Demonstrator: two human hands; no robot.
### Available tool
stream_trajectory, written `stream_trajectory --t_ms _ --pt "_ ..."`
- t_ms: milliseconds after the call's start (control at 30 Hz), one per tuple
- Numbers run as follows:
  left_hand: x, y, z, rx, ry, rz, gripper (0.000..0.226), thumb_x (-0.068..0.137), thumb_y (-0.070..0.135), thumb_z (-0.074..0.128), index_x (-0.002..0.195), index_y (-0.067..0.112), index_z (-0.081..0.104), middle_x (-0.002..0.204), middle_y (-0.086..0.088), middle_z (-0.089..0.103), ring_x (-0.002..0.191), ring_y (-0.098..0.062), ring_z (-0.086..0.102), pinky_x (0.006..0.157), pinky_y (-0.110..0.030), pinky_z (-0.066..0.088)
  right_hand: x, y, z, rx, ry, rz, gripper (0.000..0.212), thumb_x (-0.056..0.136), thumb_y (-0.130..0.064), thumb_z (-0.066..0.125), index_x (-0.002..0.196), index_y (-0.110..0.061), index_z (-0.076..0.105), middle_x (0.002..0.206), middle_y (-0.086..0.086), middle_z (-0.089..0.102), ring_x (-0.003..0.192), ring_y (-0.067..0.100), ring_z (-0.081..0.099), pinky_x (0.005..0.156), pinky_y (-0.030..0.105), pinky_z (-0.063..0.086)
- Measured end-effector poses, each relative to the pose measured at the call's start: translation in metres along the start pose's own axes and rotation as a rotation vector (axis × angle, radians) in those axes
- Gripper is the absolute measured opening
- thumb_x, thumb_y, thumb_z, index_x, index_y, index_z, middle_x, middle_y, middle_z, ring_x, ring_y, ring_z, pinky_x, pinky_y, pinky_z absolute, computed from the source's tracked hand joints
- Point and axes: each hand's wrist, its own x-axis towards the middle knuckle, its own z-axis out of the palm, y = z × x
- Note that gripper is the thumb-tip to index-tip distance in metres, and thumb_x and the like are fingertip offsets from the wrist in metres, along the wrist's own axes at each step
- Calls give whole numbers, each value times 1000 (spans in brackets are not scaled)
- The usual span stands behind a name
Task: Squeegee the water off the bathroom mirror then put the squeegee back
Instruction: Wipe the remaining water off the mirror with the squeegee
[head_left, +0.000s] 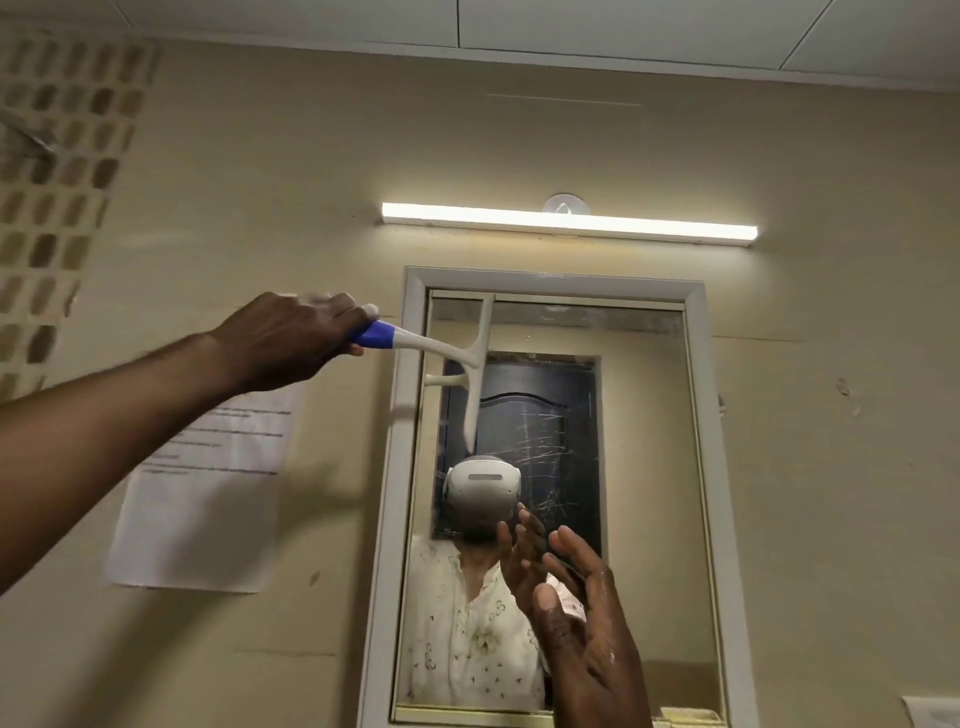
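Note:
A white-framed bathroom mirror (644, 467) hangs on the beige wall, smeared and streaked with water marks. My left hand (291, 343) grips the blue handle of a white squeegee (480, 364). Its blade stands upright against the glass near the mirror's upper left corner. My right hand (587, 618) is raised in front of the lower middle of the mirror, fingers spread and wet, holding nothing. The mirror reflects a person in a white patterned top wearing a white headset, and the open hand.
A lit tube light (569, 224) is mounted above the mirror. A sheet of printed paper (208, 493) is stuck to the wall left of the mirror. Patterned tiles (57, 171) cover the far left wall. A white object (935, 712) shows at the lower right corner.

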Motion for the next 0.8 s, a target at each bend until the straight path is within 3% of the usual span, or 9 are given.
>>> stream_trajectory --t_ms 133,300,400,600,667,733,800 --pt "-24 -30 -8 51 -12 -16 40 83 20 64 120 12 50 91 -10 64 61 -27 60 44 -26 33 -11 -11 22 20 27 22 42 75 -36 53 113 -41 34 134 -14 41 116 0 42 105 31 36" --pt "-44 -43 -10 61 -19 -51 41 85 26 63 122 13 50 91 -8 63 62 -27 60 44 -27 35 -13 -20 28 41 -27 109 50 90 -8 53 133 -23 31 145 0 37 129 14 42 104 31 37" --pt "-46 -37 -11 67 -12 -56 41 84 23 64 120 9 52 91 -10 64 62 -28 59 45 -28 34 -7 -27 19 48 -138 193 55 93 -4 47 142 -11 24 154 6 25 139 22 33 110 37 32" --pt "-50 -27 -15 129 -18 -52 39 86 21 62 120 4 53 92 -14 62 64 -30 57 47 -34 41 -18 -31 4 101 -185 207 54 96 -6 40 145 -9 16 157 7 16 142 23 28 111 36 28" --pt "-50 -26 -17 162 -3 -44 38 85 19 62 119 3 52 91 -15 61 62 -31 55 46 -34 40 -33 -24 0 94 -194 135 54 96 -7 42 144 -8 16 156 8 19 141 22 29 110 34 30" --pt "-48 -27 -17 200 36 -11 37 86 18 54 119 2 51 89 -17 59 62 -32 53 46 -34 38 -44 -20 -4 -41 -309 72 42 100 -3 27 142 -1 22 153 16 24 139 28 32 110 38 29" --pt "-46 -26 -16 229 45 22 39 87 20 42 121 1 49 88 -19 55 61 -32 50 47 -35 37 -42 -16 -5 -94 -133 66 42 97 13 19 134 8 38 140 27 41 130 36 41 106 43 30"
